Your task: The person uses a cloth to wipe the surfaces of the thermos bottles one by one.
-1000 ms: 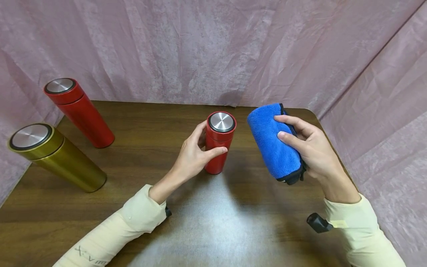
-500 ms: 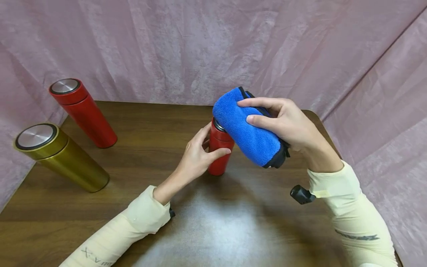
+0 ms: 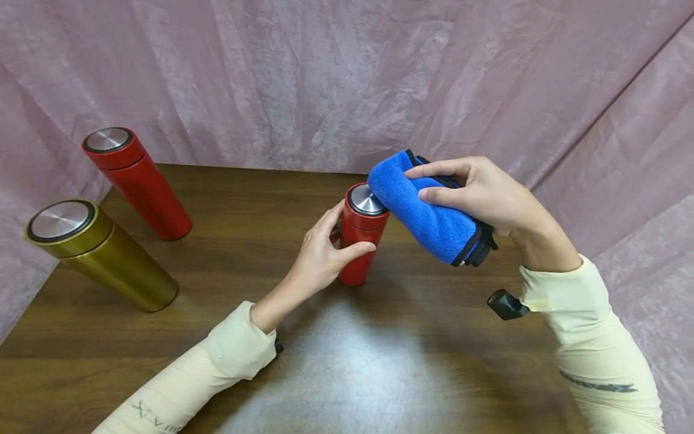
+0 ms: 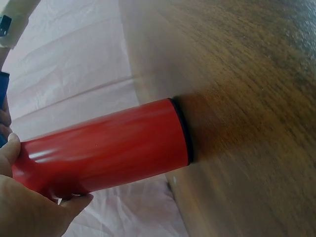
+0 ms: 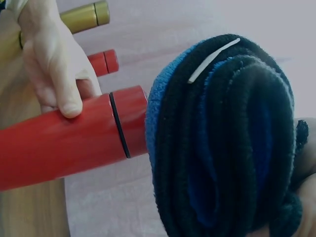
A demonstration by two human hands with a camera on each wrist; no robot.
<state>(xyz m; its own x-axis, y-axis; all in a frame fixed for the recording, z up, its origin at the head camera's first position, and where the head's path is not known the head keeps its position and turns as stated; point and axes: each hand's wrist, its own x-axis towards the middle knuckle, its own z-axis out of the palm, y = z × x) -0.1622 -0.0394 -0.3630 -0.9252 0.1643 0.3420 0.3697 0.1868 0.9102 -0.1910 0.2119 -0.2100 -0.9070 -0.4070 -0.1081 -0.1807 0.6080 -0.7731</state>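
Upright on the table, a red thermos [image 3: 360, 241] with a brushed steel lid top [image 3: 367, 199] is gripped by my left hand [image 3: 320, 250], thumb across its front and fingers round the far left side. In the left wrist view the base of the thermos [image 4: 113, 143] meets the wood. My right hand [image 3: 482, 190] pinches a folded blue cloth [image 3: 428, 217] with black edging. The cloth's left end touches or overhangs the right side of the lid. Seen from the right wrist, the cloth's folded layers [image 5: 222, 133] hide most of the right hand's fingers.
A second red thermos [image 3: 143, 187] and a wider gold thermos [image 3: 108, 259] stand at the left of the wooden table [image 3: 244, 205]. Pink curtains [image 3: 325, 84] hang behind the table and along its right side.
My right hand brought the folded cloth left onto the thermos lid, then drew it slightly back right, uncovering most of the steel top. The left hand keeps its grip on the thermos.
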